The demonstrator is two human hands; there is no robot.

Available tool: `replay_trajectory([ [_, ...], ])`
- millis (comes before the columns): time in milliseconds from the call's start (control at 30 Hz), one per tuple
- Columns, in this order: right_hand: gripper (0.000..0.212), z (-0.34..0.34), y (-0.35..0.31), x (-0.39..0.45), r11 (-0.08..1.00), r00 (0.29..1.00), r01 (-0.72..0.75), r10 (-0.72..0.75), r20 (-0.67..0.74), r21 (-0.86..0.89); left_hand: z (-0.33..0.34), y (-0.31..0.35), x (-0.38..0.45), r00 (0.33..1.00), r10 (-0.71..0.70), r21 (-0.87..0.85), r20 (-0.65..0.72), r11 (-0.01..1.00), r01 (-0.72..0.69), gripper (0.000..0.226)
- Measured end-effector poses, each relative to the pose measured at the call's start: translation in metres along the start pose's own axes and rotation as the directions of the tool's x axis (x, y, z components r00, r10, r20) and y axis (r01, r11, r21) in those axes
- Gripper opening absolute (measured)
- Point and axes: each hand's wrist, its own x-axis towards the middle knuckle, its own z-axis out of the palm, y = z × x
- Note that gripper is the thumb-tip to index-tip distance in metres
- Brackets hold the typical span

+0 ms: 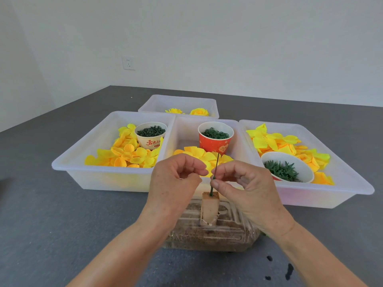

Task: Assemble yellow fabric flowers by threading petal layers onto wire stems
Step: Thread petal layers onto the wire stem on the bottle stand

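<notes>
1. A thin dark green stem [215,168] is standing upright in a tan block [209,208], before the petal trays [116,177].
2. The right hand [244,183] is pinching the stem.
3. The left hand [176,177] is curling beside it, holding nothing visible.

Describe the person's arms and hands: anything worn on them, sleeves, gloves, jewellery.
Both forearms are bare to the frame's bottom edge, with no sleeves showing. The left hand and right hand wear no gloves; no rings, watch or bracelet show. Fingernails are short and unpainted.
</notes>
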Motion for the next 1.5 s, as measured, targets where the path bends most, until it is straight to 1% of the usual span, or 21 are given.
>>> replay_trajectory([
  [167,0.014,0.001,0.004,0.0,0.998,0.999,-0.037,0.036,0.012,0.052,0.002,0.0,0.0,1.0,-0.01,0.004,0.016,1.0,0.01,0.034],
  [333,0.022,0.002,0.009,-0.002,0.988,0.995,-0.099,0.096,0.026,0.119,0.003,0.0,-0.003,0.998,-0.039,0.009,0.046,0.999,0.038,0.03],
  [400,0.019,0.003,0.011,-0.004,0.99,0.994,-0.106,0.104,0.019,0.096,0.002,0.0,-0.004,0.997,-0.054,-0.003,0.047,0.999,0.054,0.028],
  [533,0.006,0.003,0.008,-0.007,0.998,0.998,-0.063,0.063,0.023,0.01,0.001,0.001,-0.006,0.996,-0.047,-0.002,0.082,0.999,0.048,0.015],
  [600,0.005,0.003,0.006,-0.007,0.999,0.999,-0.035,0.035,0.018,-0.037,0.001,0.001,-0.007,0.995,-0.039,-0.005,0.095,0.999,0.04,0.012],
  [700,0.007,0.003,0.004,-0.008,0.997,1.0,-0.005,0.006,0.01,-0.072,0.001,0.0,-0.005,0.996,-0.03,-0.022,0.085,0.999,0.032,0.015],
  [867,0.011,0.002,0.006,-0.008,0.996,1.0,0.01,-0.01,0.011,-0.086,0.002,-0.004,-0.003,0.997,0.0,0.023,0.075,1.0,-0.002,0.016],
  [933,0.007,0.001,0.007,-0.008,0.998,1.0,0.0,0.001,0.021,-0.063,0.001,-0.004,-0.002,0.997,-0.001,0.025,0.079,1.0,-0.001,0.016],
  [1000,0.003,-0.001,0.007,-0.006,1.0,0.999,-0.029,0.029,0.044,-0.001,0.0,-0.004,-0.001,0.995,-0.003,0.011,0.099,1.0,0.002,0.016],
  [1067,0.004,-0.003,0.006,-0.004,0.997,0.996,-0.058,0.055,0.07,0.044,-0.003,-0.003,0.002,0.991,0.001,0.004,0.131,1.0,-0.001,0.016],
  [1133,0.004,-0.006,0.004,-0.002,0.996,0.992,-0.078,0.074,0.099,0.04,-0.007,-0.001,0.004,0.988,0.012,0.001,0.152,1.0,-0.012,0.016],
  [1200,0.007,-0.01,0.002,0.002,0.995,0.987,-0.094,0.091,0.132,0.014,-0.013,0.002,0.009,0.99,0.026,0.015,0.14,0.999,-0.029,0.015],
  [1300,0.013,-0.016,-0.002,0.01,0.994,0.985,-0.101,0.095,0.146,0.031,-0.028,0.005,0.029,0.997,0.048,0.095,0.06,0.994,-0.053,0.018],
  [1400,0.011,-0.017,-0.003,0.026,0.99,0.993,-0.107,0.103,0.053,0.09,-0.052,0.001,0.067,0.993,0.094,0.298,-0.077,0.952,-0.067,0.012],
  [1433,0.008,-0.016,-0.003,0.033,0.989,0.994,-0.111,0.109,0.024,0.101,-0.06,-0.002,0.081,0.987,0.112,0.398,-0.114,0.916,-0.058,0.009],
  [1467,0.005,-0.014,-0.002,0.041,0.988,0.994,-0.113,0.113,0.007,0.105,-0.068,-0.006,0.096,0.983,0.127,0.51,-0.135,0.859,-0.041,0.009],
  [1500,0.006,-0.011,-0.001,0.049,0.988,0.993,-0.115,0.115,0.002,0.104,-0.076,-0.011,0.11,0.981,0.134,0.622,-0.139,0.783,-0.019,0.01],
])
